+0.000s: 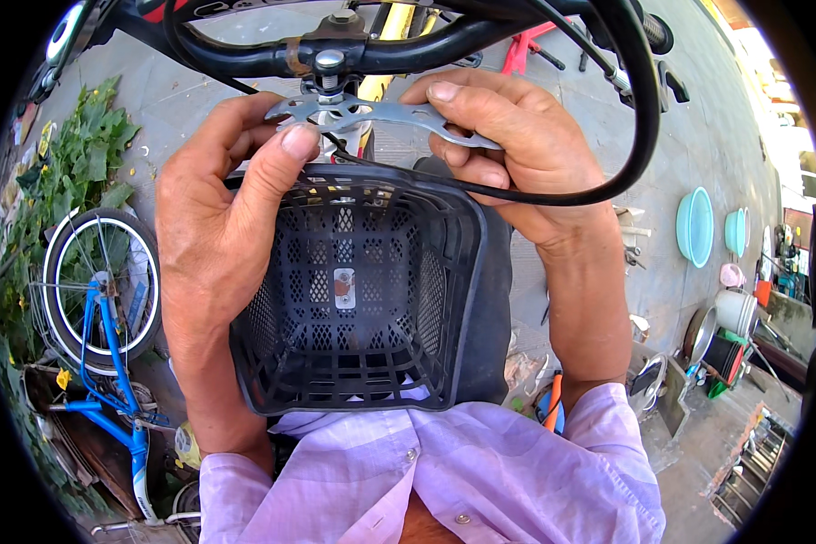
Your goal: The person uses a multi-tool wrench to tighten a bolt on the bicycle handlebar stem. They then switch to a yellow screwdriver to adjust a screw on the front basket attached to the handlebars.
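Observation:
A flat silver multi-hole spanner (pixel 385 116) lies across the front of a bicycle's black handlebar (pixel 245 56). Its left end is pinched between the thumb and fingers of my left hand (pixel 236 172). My right hand (pixel 508 127) grips the right end, thumb on top and fingers curled beneath. The spanner's left part is at the bolt (pixel 329 63) below the handlebar clamp; whether it sits on a nut there is hard to see. Just under both hands is a black plastic basket (pixel 476 272), its open top toward me, with a small metal plate (pixel 344 288) inside.
A thick black cable (pixel 648 109) loops past my right hand. At left lies a blue bicycle (pixel 109 335) beside leafy plants (pixel 82 145). On the right are turquoise basins (pixel 695 227), a metal grate (pixel 752 467) and assorted tools. An orange-handled tool (pixel 554 403) is by my right elbow.

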